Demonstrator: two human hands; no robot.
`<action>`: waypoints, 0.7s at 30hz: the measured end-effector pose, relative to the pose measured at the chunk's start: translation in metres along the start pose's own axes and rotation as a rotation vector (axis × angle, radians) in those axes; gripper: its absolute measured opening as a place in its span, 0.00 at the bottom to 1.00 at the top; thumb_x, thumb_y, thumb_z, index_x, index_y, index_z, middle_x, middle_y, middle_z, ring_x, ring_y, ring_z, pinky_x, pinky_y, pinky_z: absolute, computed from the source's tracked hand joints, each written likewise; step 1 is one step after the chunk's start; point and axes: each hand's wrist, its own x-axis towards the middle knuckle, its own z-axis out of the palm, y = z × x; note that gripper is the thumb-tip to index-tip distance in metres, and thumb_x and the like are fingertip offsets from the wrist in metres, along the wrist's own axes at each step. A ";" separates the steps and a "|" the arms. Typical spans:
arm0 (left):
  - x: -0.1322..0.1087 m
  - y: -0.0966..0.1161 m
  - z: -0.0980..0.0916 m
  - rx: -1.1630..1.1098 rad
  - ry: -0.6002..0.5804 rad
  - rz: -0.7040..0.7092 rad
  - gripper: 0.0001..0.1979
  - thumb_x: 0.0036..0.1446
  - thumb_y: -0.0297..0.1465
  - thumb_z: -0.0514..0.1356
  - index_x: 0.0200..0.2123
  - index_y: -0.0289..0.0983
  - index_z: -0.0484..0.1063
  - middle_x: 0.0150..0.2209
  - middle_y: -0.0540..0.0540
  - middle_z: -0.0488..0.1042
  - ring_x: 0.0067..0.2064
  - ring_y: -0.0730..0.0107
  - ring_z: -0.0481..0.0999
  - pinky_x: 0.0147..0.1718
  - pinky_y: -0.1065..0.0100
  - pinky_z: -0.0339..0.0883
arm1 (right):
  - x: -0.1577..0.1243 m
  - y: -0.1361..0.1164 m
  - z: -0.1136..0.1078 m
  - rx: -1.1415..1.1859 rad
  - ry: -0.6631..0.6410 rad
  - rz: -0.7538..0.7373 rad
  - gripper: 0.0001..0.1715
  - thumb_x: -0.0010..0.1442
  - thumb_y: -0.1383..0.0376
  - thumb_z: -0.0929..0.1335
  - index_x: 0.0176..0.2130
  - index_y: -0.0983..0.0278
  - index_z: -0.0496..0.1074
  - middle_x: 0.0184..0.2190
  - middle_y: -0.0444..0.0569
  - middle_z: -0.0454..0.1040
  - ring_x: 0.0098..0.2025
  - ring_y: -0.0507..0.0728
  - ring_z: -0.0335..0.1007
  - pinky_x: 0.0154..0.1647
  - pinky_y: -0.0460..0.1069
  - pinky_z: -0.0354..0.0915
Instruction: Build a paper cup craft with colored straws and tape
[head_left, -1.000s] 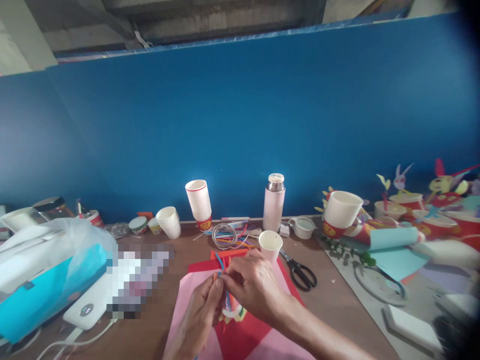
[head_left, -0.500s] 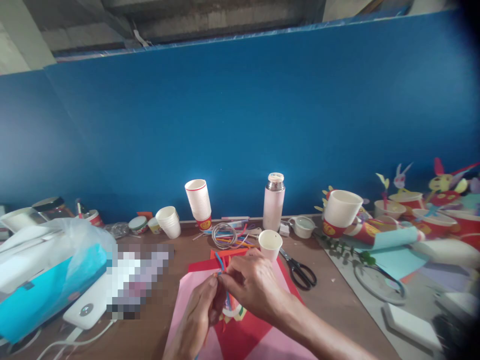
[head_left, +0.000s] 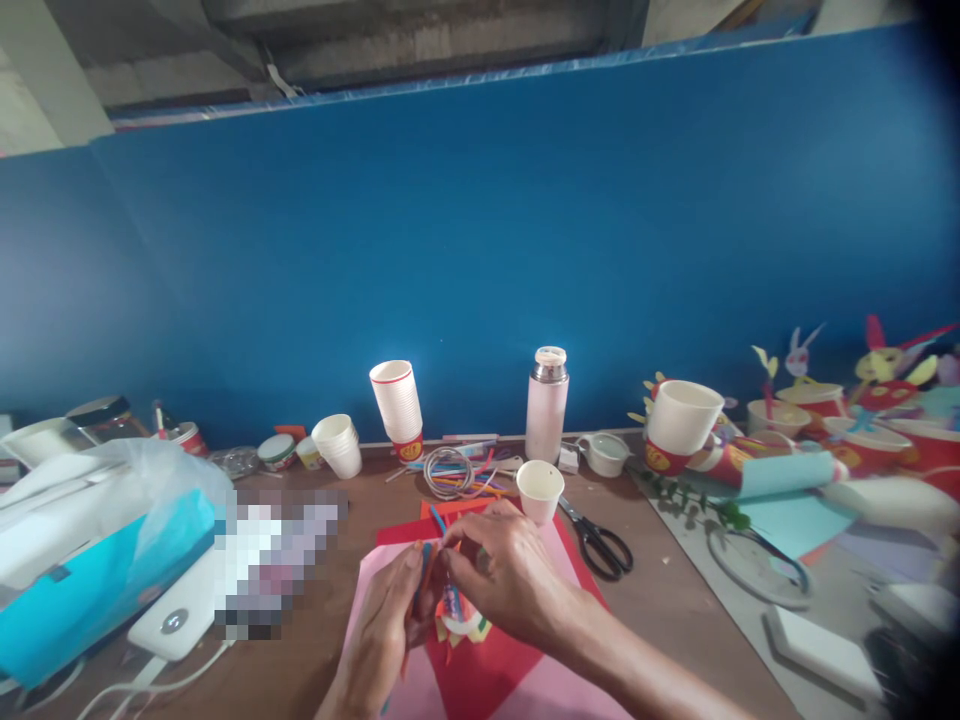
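Observation:
Both my hands meet low in the middle, over pink paper point(head_left: 360, 590) and red paper point(head_left: 487, 675) on the brown table point(head_left: 315, 650). My left hand point(head_left: 386, 625) is closed around thin coloured strips point(head_left: 424, 570), red and blue. My right hand point(head_left: 506, 575) pinches the same bundle from the right, fingers curled. Under the hands sits a small craft piece point(head_left: 459, 618) with a white rim and yellow bits, mostly hidden.
A small white paper cup point(head_left: 540, 490) and black scissors point(head_left: 600, 545) lie just beyond my right hand. Stacked cups point(head_left: 397, 405), a pink flask point(head_left: 546, 405), coiled wire point(head_left: 448, 470) stand by the blue wall. A teal tissue box point(head_left: 97, 560) lies left, paper-cup crafts point(head_left: 825, 420) right.
My left hand has slid slightly left and down along the strips; my right hand's fingers shifted a little on the bundle. The rest stays put.

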 end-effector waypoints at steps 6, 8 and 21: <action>-0.001 0.002 -0.003 -0.112 -0.131 -0.053 0.17 0.49 0.43 0.60 0.22 0.34 0.66 0.16 0.56 0.60 0.17 0.84 0.51 0.15 0.79 0.46 | -0.001 -0.004 -0.003 0.039 -0.019 -0.006 0.06 0.52 0.69 0.65 0.28 0.61 0.72 0.20 0.41 0.71 0.28 0.52 0.65 0.34 0.46 0.57; 0.000 0.000 -0.006 -0.130 -0.167 -0.075 0.17 0.50 0.42 0.59 0.22 0.34 0.66 0.15 0.56 0.60 0.16 0.84 0.50 0.15 0.78 0.43 | 0.000 -0.007 -0.006 0.069 -0.047 0.008 0.07 0.53 0.69 0.65 0.28 0.61 0.73 0.20 0.41 0.72 0.28 0.51 0.66 0.35 0.46 0.59; 0.003 -0.004 -0.020 -0.377 -0.678 -0.251 0.19 0.52 0.43 0.57 0.19 0.32 0.69 0.13 0.54 0.58 0.13 0.82 0.53 0.10 0.78 0.45 | 0.000 0.001 -0.023 0.412 -0.279 -0.157 0.14 0.58 0.65 0.65 0.45 0.62 0.70 0.34 0.46 0.76 0.39 0.52 0.69 0.41 0.46 0.63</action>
